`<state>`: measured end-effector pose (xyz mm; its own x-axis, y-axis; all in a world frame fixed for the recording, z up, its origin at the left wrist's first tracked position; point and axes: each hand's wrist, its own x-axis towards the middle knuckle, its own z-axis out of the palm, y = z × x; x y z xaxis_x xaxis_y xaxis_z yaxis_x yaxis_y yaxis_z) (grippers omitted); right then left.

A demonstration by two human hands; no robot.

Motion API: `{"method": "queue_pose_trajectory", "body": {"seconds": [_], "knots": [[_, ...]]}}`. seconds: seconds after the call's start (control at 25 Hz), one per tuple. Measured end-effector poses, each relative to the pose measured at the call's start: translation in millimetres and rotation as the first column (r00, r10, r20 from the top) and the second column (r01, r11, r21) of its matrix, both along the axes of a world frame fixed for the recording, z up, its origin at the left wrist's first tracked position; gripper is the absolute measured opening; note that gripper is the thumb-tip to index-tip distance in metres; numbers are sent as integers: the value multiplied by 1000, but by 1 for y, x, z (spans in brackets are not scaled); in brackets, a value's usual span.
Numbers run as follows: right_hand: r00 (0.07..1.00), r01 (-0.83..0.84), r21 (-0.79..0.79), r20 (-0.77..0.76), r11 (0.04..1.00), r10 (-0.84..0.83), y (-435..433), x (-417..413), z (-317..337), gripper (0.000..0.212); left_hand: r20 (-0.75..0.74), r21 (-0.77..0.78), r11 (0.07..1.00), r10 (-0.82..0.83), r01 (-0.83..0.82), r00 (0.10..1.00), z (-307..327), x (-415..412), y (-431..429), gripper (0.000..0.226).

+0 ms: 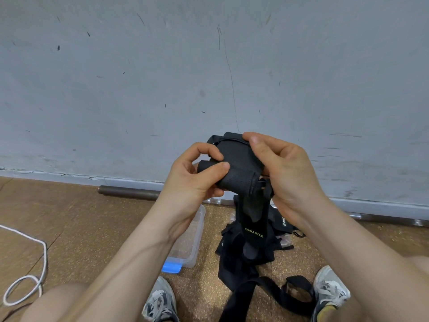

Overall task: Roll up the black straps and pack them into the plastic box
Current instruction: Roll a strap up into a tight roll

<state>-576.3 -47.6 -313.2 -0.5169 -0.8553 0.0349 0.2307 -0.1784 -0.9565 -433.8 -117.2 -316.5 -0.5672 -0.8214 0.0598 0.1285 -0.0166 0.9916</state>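
I hold a partly rolled black strap [236, 166] in front of the wall at chest height. My left hand [197, 175] pinches the rolled end between thumb and fingers. My right hand [285, 173] grips the other side, thumb on top. The strap's loose tail with yellow lettering [254, 231] hangs down to a pile of black straps [246, 256] on the floor. A clear plastic box [192, 240] with a blue latch sits open on the floor under my left forearm, partly hidden by it.
A grey wall [209, 77] rises close ahead, with a metal pipe [130, 192] along its base. A white cord [34, 270] loops on the cork-brown floor at left. My two sneakers [160, 300] flank the strap pile near the bottom edge.
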Motion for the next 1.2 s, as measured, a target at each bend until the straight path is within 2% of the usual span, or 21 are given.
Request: {"method": "queue_pose_trajectory", "body": {"seconds": [0.12, 0.2, 0.28, 0.36, 0.44, 0.56, 0.64, 0.72, 0.8, 0.88, 0.96, 1.0, 1.08, 1.12, 1.2], "knots": [[998, -43, 1, -54, 999, 43, 2, 1, -4, 49, 60, 11, 995, 101, -102, 993, -2, -5, 6, 8], [984, -102, 41, -145, 994, 107, 3, 1, -6, 55, 63, 15, 991, 129, -130, 990, -2, -6, 7, 10], [976, -96, 56, -192, 994, 105, 3, -4, -5, 58, 67, 13, 998, 54, -55, 996, -2, -1, 2, 22], [987, -99, 26, -125, 995, 101, 4, -10, 0, 60, 23, 7, 992, -125, 125, 992, 0, 7, -6, 26], [988, -156, -9, 20, 988, 156, 5, -11, 5, 61, -27, -54, 967, -251, 249, 968, 1, 14, -11, 41], [962, -237, -23, 132, 971, 238, 6, -8, 6, 55, -92, -109, 981, -168, 158, 981, -1, 12, -13, 29], [963, -250, -36, 97, 967, 253, 5, -4, 3, 53, -122, -51, 998, -28, 22, 992, -5, 7, -12, 17], [977, -213, -45, 18, 976, 214, 5, -1, 0, 56, -118, -41, 999, 29, -34, 993, -10, 0, -9, 16], [988, -152, -49, -8, 987, 152, 5, 1, -2, 55, -58, -100, 995, 12, -18, 998, -12, -3, -5, 21], [989, -149, -45, -26, 988, 148, 5, -5, 0, 41, 89, -124, 986, -99, 110, 991, -2, 6, -8, 27], [962, -271, -29, -36, 962, 270, 7, -19, 6, 29, 177, -112, 948, -278, 299, 944, 11, 27, -20, 44], [931, -364, -27, -38, 931, 363, 10, -28, 10, 27, 129, -131, 940, -300, 316, 945, 17, 37, -27, 46], [859, -513, -39, -26, 858, 512, 15, -40, 16, 30, -26, -188, 960, -217, 208, 976, 20, 44, -35, 35], [830, -558, -52, -13, 828, 558, 17, -43, 17, 35, 1, -227, 956, -190, 185, 982, 18, 43, -35, 41], [785, -616, -86, 21, 783, 620, 16, -44, 13, 43, 183, -287, 915, -239, 285, 954, 10, 28, -22, 56]]}}
